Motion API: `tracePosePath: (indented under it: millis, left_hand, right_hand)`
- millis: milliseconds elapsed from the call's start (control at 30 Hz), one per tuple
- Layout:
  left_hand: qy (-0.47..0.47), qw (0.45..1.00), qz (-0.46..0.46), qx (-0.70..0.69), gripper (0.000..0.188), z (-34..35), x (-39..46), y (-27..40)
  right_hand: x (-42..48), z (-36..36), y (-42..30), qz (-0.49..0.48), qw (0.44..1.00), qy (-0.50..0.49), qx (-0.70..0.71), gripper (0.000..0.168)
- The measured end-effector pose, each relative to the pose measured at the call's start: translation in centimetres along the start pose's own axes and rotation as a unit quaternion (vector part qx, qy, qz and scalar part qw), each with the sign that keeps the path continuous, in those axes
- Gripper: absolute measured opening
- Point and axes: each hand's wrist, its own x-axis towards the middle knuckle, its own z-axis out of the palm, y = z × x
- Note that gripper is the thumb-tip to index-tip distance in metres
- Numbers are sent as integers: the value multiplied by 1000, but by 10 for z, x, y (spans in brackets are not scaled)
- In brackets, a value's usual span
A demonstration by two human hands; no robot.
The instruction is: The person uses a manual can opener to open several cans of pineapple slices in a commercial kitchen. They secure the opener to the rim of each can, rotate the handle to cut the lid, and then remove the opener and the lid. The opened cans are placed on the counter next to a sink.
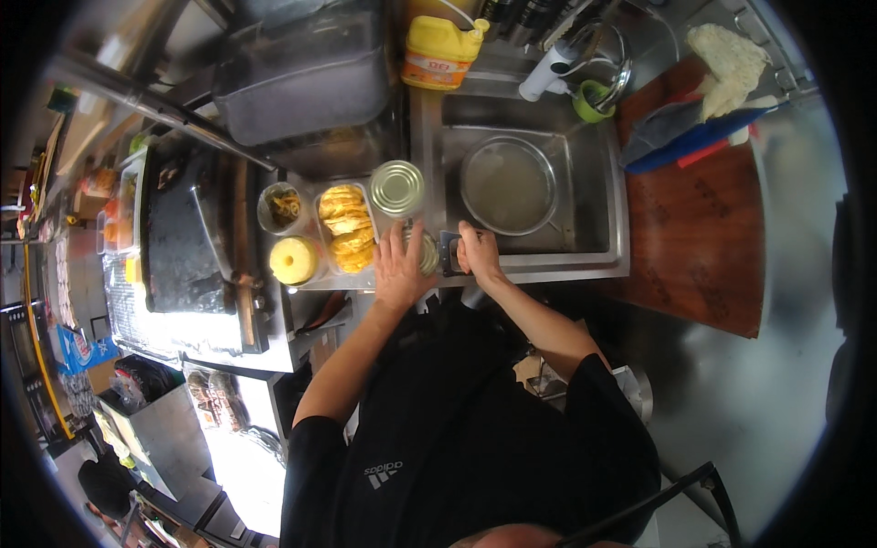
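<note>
My left hand [400,264] rests with spread fingers on a metal can [426,252] at the counter's front edge. My right hand [477,253] is closed around the dark handle of a tool [448,253] whose edge meets the can's right side; its exact kind cannot be told. Behind the left hand stands a larger can [397,188] with a ridged metal lid. To the left, a clear plastic container [373,205] holds yellow pineapple slices [347,226]. Further left are a tub with a pineapple ring stack [293,260] and a tub of darker food pieces [283,208].
A steel sink [582,255] with a round basin of cloudy liquid [508,185] lies right of the cans. A yellow jug [443,53] stands behind. A reddish-brown board [692,233] bears cloths. At far left is a dark griddle [185,240]; another person [106,483] is at lower left.
</note>
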Motion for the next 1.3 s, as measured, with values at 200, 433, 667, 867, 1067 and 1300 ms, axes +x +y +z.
tracePosePath:
  millis: [200,433,667,867,1067,1300]
  left_hand:
    - [-115,991,52,-45,101,-26,10,-21]
    - [-74,993,37,-82,99,-14,5,-26]
    - [-40,997,19,-65,98,-3,0,-23]
    - [-34,997,11,-73,101,-1,0,-21]
    - [-27,996,-25,-78,104,0,-3,-13]
    - [-31,996,-52,-71,104,0,-3,-8]
  right_hand:
    - [0,-4,-3,-13,1000,-24,-7,51]
    - [-23,-5,15,-302,938,-8,-168,39]
    - [-11,3,-13,6,1000,1,-8,55]
    - [-8,1,17,-397,901,36,-168,54]
    - [0,-5,-9,0,1000,-16,-19,52]
    - [-17,0,20,-401,899,45,-169,48]
